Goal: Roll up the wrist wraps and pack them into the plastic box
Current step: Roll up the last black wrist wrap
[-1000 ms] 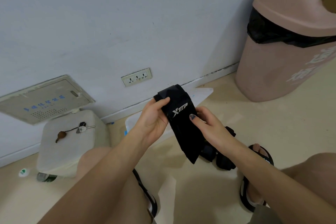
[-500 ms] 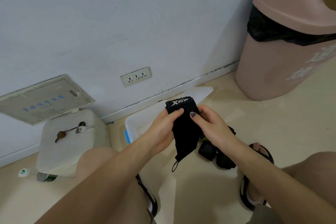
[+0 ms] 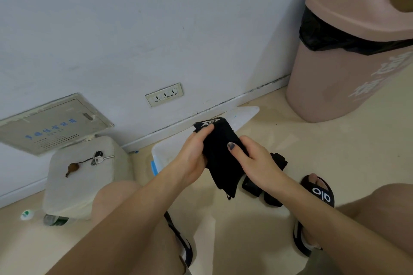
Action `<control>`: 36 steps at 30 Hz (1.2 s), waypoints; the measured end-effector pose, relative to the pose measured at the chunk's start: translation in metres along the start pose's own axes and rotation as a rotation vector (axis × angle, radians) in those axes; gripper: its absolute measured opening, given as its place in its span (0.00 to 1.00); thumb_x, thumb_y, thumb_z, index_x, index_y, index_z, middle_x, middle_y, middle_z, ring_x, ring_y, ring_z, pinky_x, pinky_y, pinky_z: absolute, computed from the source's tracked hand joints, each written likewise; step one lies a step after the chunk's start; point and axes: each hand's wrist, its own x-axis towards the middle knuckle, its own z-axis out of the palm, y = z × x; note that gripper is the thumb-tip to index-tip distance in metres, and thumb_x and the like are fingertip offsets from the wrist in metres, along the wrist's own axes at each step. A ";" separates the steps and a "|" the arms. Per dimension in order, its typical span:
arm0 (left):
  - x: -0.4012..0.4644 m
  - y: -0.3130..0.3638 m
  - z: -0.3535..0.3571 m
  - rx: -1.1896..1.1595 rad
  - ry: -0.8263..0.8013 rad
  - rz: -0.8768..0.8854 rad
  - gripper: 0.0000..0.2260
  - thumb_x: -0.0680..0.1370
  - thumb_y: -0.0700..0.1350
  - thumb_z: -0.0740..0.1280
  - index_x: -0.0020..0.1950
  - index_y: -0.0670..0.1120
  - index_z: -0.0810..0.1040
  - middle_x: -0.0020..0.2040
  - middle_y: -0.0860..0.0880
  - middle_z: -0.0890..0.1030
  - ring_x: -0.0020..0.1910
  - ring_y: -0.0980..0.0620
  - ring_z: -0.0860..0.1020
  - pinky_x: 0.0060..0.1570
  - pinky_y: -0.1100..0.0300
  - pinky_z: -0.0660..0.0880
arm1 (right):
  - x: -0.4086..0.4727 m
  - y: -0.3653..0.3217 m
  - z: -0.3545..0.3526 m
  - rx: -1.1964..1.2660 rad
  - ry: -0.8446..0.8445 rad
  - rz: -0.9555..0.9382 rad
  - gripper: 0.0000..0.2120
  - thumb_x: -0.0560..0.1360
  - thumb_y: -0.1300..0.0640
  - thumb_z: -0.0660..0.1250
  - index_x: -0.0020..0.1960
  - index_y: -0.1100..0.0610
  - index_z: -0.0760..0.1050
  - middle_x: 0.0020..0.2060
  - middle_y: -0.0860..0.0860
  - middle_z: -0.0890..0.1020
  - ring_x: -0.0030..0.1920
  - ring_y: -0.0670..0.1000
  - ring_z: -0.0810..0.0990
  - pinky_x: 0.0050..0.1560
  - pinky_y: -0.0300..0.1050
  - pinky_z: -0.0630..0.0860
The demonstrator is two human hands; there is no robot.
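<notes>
Head view: both hands, left hand and right hand, pinch the wrap; its long axis runs 12 to 6, box at 10 o'clock beneath.

box mostly hidden, bin cropped
</notes>
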 end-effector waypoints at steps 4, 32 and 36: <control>-0.012 -0.009 0.004 0.020 -0.124 -0.067 0.16 0.85 0.47 0.61 0.68 0.42 0.79 0.61 0.43 0.85 0.59 0.46 0.84 0.53 0.53 0.80 | 0.003 -0.002 -0.001 0.111 0.052 0.042 0.12 0.86 0.49 0.60 0.46 0.49 0.74 0.37 0.41 0.79 0.34 0.33 0.77 0.34 0.27 0.70; -0.001 0.001 -0.002 -0.043 -0.087 -0.042 0.17 0.85 0.46 0.58 0.69 0.41 0.77 0.62 0.40 0.84 0.61 0.43 0.83 0.58 0.50 0.78 | -0.001 0.007 0.005 0.199 -0.134 0.215 0.14 0.82 0.53 0.69 0.67 0.50 0.75 0.56 0.47 0.86 0.56 0.46 0.86 0.61 0.50 0.82; -0.011 -0.015 0.004 0.187 -0.212 -0.058 0.16 0.84 0.44 0.61 0.72 0.48 0.74 0.63 0.45 0.84 0.62 0.46 0.83 0.58 0.52 0.80 | 0.005 0.007 0.000 0.314 0.025 0.201 0.12 0.83 0.55 0.67 0.65 0.51 0.79 0.55 0.49 0.87 0.57 0.49 0.86 0.63 0.54 0.81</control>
